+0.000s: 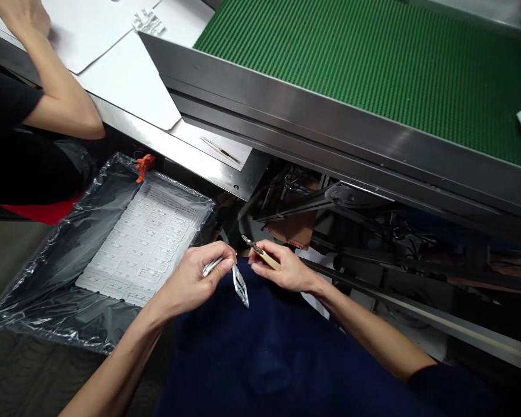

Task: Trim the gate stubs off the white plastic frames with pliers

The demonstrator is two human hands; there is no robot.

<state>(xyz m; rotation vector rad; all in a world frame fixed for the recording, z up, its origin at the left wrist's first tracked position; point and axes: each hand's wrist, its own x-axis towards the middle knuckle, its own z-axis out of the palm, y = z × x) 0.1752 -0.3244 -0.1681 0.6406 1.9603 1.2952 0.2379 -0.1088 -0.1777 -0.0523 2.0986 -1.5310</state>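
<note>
A plain navy top (269,347) has a short, dark sleeve (454,387).

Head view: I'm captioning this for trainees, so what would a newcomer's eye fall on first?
The bright green ribbed belt filling the upper right probably catches the eye first. Next comes the plastic-covered dark tray at left, with pale parts in rows and an orange clip at its far edge. Below centre, the left hand holds a pale slotted piece and the right hand a pale-handled tool.

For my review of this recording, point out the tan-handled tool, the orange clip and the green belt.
Tan-handled tool (270,260), head view: its handle.
Orange clip (144,164), head view: middle of its body.
Green belt (351,75), head view: its ribbed top surface.
</note>
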